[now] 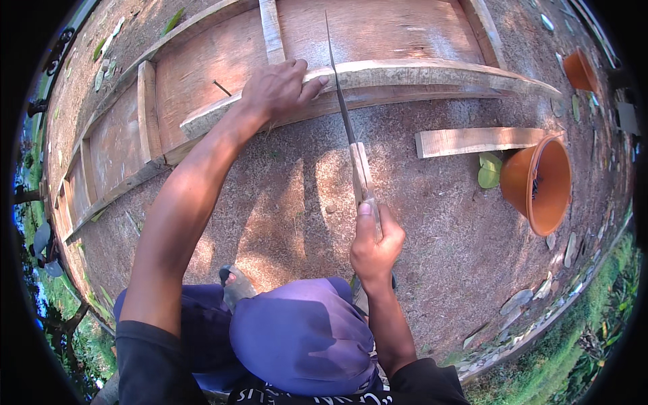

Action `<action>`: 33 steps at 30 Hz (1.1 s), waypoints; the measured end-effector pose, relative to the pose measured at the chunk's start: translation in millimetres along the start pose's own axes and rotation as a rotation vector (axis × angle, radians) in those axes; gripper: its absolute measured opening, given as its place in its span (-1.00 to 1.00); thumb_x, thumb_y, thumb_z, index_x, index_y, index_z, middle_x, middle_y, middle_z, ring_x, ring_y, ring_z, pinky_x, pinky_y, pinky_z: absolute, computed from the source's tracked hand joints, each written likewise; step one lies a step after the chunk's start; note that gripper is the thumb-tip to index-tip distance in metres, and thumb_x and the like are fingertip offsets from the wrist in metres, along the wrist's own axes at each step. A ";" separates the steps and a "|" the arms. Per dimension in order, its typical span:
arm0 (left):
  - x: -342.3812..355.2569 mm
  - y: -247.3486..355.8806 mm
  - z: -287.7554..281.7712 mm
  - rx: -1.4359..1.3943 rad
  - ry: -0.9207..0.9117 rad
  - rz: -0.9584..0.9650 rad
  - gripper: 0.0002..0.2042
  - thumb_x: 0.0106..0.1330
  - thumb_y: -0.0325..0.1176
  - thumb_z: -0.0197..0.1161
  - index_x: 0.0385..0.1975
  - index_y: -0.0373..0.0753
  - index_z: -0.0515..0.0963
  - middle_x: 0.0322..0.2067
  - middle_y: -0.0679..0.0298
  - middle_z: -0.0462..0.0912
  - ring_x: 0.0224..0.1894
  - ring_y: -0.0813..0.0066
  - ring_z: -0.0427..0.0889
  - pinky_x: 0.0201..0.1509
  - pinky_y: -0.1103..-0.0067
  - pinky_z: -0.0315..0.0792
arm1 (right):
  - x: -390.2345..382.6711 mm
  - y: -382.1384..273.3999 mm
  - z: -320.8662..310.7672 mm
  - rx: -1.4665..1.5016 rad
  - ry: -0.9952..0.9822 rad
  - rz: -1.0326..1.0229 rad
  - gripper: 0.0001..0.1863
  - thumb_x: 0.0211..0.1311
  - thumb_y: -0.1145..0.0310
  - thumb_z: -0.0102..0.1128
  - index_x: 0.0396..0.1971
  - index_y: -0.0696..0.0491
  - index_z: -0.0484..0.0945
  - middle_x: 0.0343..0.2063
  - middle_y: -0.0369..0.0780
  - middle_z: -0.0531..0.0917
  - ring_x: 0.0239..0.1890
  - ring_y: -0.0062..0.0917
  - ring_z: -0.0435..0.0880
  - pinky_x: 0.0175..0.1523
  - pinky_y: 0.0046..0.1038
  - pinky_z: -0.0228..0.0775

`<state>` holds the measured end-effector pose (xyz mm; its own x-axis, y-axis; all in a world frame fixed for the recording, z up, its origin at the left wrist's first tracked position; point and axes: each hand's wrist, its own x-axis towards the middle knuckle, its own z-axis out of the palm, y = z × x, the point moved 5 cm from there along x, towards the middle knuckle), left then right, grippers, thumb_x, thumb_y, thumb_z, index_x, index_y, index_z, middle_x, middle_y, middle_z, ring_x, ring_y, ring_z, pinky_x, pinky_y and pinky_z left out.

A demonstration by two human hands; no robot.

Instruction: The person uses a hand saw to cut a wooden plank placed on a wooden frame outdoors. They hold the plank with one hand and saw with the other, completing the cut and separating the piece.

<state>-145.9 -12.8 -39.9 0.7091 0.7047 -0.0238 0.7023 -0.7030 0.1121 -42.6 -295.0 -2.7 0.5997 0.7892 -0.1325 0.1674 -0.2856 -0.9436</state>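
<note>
My left hand [278, 88] presses down on a long rough wooden slat [418, 75] that lies across a plywood panel. My right hand [374, 246] grips the wooden handle of a long machete [343, 111], thumb along the handle. The blade points away from me and its edge meets the slat just right of my left fingers. I am crouched, with my knees in purple trousers at the bottom of the view and one sandalled foot [236, 283] on the dirt.
A framed plywood panel [202, 67] lies on the bare dirt ground. A short plank [472, 140] rests to the right, beside an orange plastic pot [540, 182] on its side. Another orange pot [580, 69] stands farther back. Stones and grass edge the right side.
</note>
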 end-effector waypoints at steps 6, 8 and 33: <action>-0.1 0.4 6.4 -0.032 -0.023 0.004 -0.32 0.48 0.27 -0.34 -0.36 -0.28 0.48 -0.63 0.34 0.41 -0.64 0.53 0.31 -0.57 0.54 0.28 | -106.3 3.4 -91.6 -0.105 -0.156 0.092 -0.75 0.21 0.29 0.17 -0.47 0.20 0.55 -0.74 -0.26 0.51 -0.69 -0.58 0.55 -0.55 -0.45 0.34; 0.7 -2.3 6.5 -0.035 -0.037 0.001 -0.33 0.47 0.27 -0.33 -0.38 -0.27 0.47 -0.63 0.35 0.40 -0.64 0.54 0.30 -0.57 0.54 0.27 | -101.6 -7.9 -87.4 -0.126 -0.117 0.074 -0.62 0.25 0.14 0.08 -0.59 0.16 0.47 -0.79 -0.30 0.45 -0.73 -0.63 0.45 -0.59 -0.50 0.23; -6.0 1.5 2.9 -0.005 -0.037 -0.020 -0.30 0.46 0.31 -0.39 -0.34 -0.28 0.44 -0.54 0.24 0.46 -0.55 0.49 0.42 -0.50 0.49 0.40 | -73.9 11.2 -59.9 -0.022 -0.106 0.061 -0.82 0.24 0.41 0.14 -0.50 0.19 0.52 -0.72 -0.22 0.52 -0.67 -0.62 0.49 -0.53 -0.48 0.30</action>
<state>-148.9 -18.4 -42.5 0.6966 0.7147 -0.0626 0.7163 -0.6880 0.1160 -38.1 -389.1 14.7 0.5235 0.8227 -0.2216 0.1512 -0.3456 -0.9261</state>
